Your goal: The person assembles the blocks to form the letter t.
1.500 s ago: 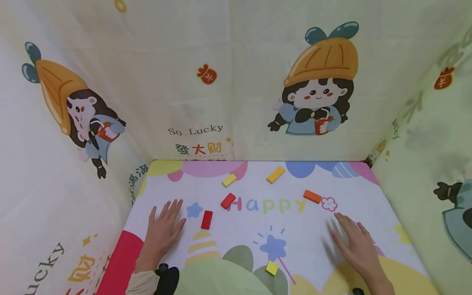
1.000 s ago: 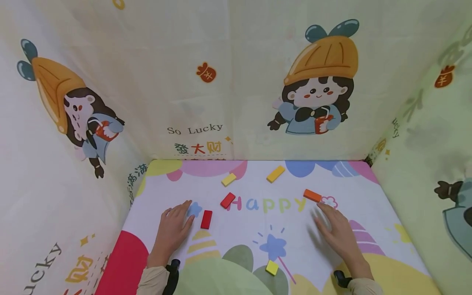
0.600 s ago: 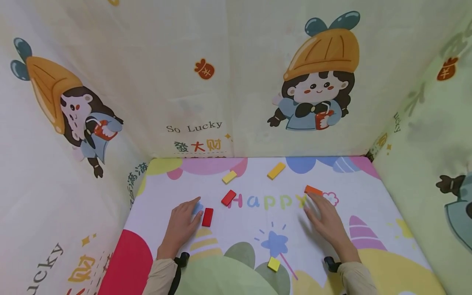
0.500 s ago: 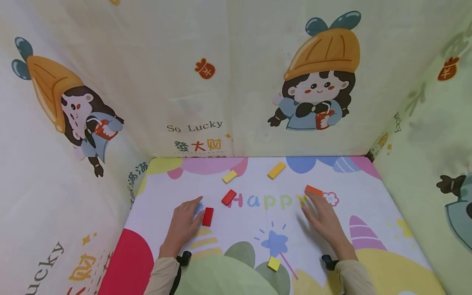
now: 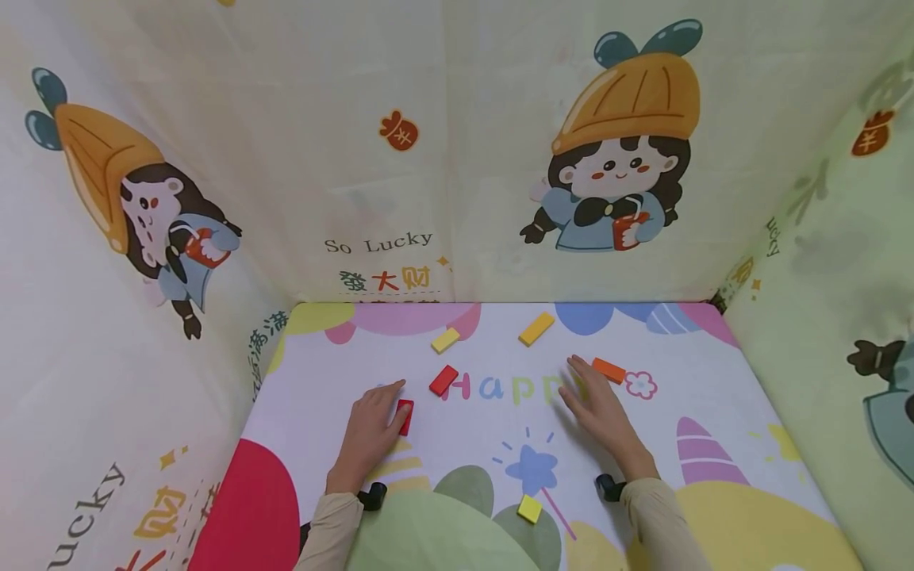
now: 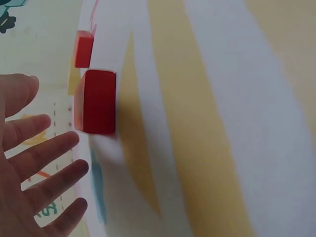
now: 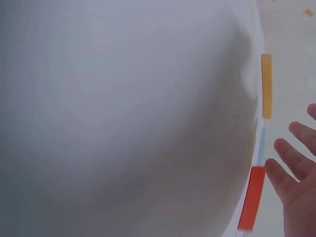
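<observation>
Now that the left hand (image 5: 366, 432) has shifted inward, its thumb crosses in front of the nearer red block (image 6: 101, 101) in the head view, yet the fingers are spread and the left wrist view shows a gap — nothing is pinched. The right hand (image 5: 596, 408) has swung inward too, uncovering the orange block (image 5: 609, 370) just outside its fingers, which are parted and hold nothing. The blocks appear unmoved; the shift seems to put that red block within grasping reach of the left fingers — and leaves the orange one behind. A second red block (image 5: 444, 381) lies just inward of the left fingertips, a pale yellow block (image 5: 446, 341) farther beyond. Ahead of the right fingertips is a golden block (image 5: 536, 329). Behind both sets of fingers, between the forearms, a small yellow block (image 5: 529, 509) rests on the printed surface (image 5: 485, 440).
</observation>
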The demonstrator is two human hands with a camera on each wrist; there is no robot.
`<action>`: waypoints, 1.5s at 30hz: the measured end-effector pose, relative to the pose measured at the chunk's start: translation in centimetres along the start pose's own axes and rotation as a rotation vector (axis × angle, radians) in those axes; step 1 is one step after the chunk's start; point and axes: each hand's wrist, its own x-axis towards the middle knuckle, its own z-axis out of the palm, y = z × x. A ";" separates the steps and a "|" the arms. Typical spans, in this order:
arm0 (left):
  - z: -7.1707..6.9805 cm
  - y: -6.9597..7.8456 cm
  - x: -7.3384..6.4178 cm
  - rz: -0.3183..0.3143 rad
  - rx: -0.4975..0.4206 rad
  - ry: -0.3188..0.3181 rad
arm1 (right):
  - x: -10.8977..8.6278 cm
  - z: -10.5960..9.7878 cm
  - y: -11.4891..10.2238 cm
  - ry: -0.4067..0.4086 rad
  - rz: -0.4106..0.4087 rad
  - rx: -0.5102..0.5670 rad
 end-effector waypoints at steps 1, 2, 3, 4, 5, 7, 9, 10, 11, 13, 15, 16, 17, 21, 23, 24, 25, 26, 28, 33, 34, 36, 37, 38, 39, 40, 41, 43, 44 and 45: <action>0.1 0.1 0.1 0.002 -0.002 0.000 | 0.3 0.1 -0.1 -0.010 0.009 0.001; 0.2 0.2 0.2 0.001 -0.004 -0.002 | 0.6 0.1 -0.3 -0.018 0.019 0.001; 0.3 0.2 0.3 0.004 -0.007 -0.001 | 0.8 0.1 -0.4 -0.026 0.028 0.004; 0.4 0.3 0.4 0.006 -0.009 0.001 | 1.1 0.1 -0.5 -0.036 0.035 0.001; 0.6 0.3 0.5 0.009 -0.008 0.004 | 1.4 0.2 -0.6 -0.041 0.039 -0.001; 0.9 0.4 0.8 0.011 -0.010 0.009 | 1.9 0.2 -0.8 -0.043 0.045 0.013; 1.2 0.5 1.0 0.012 -0.008 0.014 | 2.4 0.3 -1.0 -0.042 0.043 0.035; 1.3 0.6 1.1 0.010 -0.008 0.015 | 2.7 0.4 -1.1 -0.041 0.042 0.045; 1.4 0.7 1.2 0.008 -0.008 0.015 | 3.0 0.5 -1.1 -0.038 0.045 0.056; 1.6 0.9 1.3 0.007 -0.008 0.018 | 3.6 0.7 -1.3 -0.038 0.055 0.061; 1.7 1.2 1.4 0.006 0.007 0.021 | 4.2 1.0 -1.3 -0.048 0.074 0.057; 1.8 1.3 1.5 0.002 0.017 0.017 | 4.5 1.2 -1.4 -0.052 0.086 0.059; 1.9 1.5 1.5 0.000 0.031 0.014 | 4.8 1.4 -1.4 -0.059 0.095 0.056; 2.3 2.1 1.8 -0.001 0.097 -0.003 | 6.0 2.0 -1.4 -0.069 0.108 0.046; 2.5 2.4 1.9 0.009 0.135 -0.011 | 6.4 2.2 -1.4 -0.073 0.114 0.029; 2.6 2.6 2.0 0.016 0.147 -0.012 | 6.6 2.3 -1.4 -0.072 0.119 0.021; 2.7 2.8 2.1 0.022 0.160 -0.015 | 6.8 2.4 -1.3 -0.073 0.123 0.010; 2.8 3.0 2.3 0.026 0.167 -0.018 | 7.0 2.4 -1.4 -0.071 0.129 0.008; 3.1 3.2 2.5 0.026 0.180 -0.029 | 7.4 2.4 -1.4 -0.065 0.129 0.002; 3.6 3.7 3.1 -0.004 0.196 -0.066 | 8.3 2.4 -1.7 -0.083 0.151 -0.008; 3.7 3.8 3.1 -0.008 0.201 -0.068 | 8.5 2.4 -1.7 -0.094 0.162 -0.016; 3.7 4.0 3.3 -0.012 0.213 -0.074 | 8.9 2.4 -1.6 -0.107 0.173 -0.038; 3.8 4.1 3.3 -0.012 0.220 -0.073 | 9.0 2.4 -1.6 -0.108 0.171 -0.049; 3.8 4.1 3.4 -0.012 0.226 -0.072 | 9.2 2.3 -1.5 -0.107 0.168 -0.059; 3.8 4.2 3.4 -0.014 0.234 -0.074 | 9.3 2.3 -1.5 -0.105 0.160 -0.069; 3.9 4.2 3.4 -0.017 0.239 -0.077 | 9.5 2.3 -1.5 -0.103 0.153 -0.077; 3.9 4.3 3.5 -0.020 0.245 -0.079 | 9.6 2.3 -1.5 -0.105 0.146 -0.086; 4.0 4.3 3.5 -0.026 0.256 -0.083 | 9.9 2.3 -1.5 -0.104 0.129 -0.090; 4.1 4.3 3.5 -0.028 0.258 -0.084 | 10.0 2.4 -1.5 -0.104 0.121 -0.092; 4.1 4.4 3.5 -0.028 0.253 -0.080 | 10.1 2.4 -1.5 -0.102 0.109 -0.093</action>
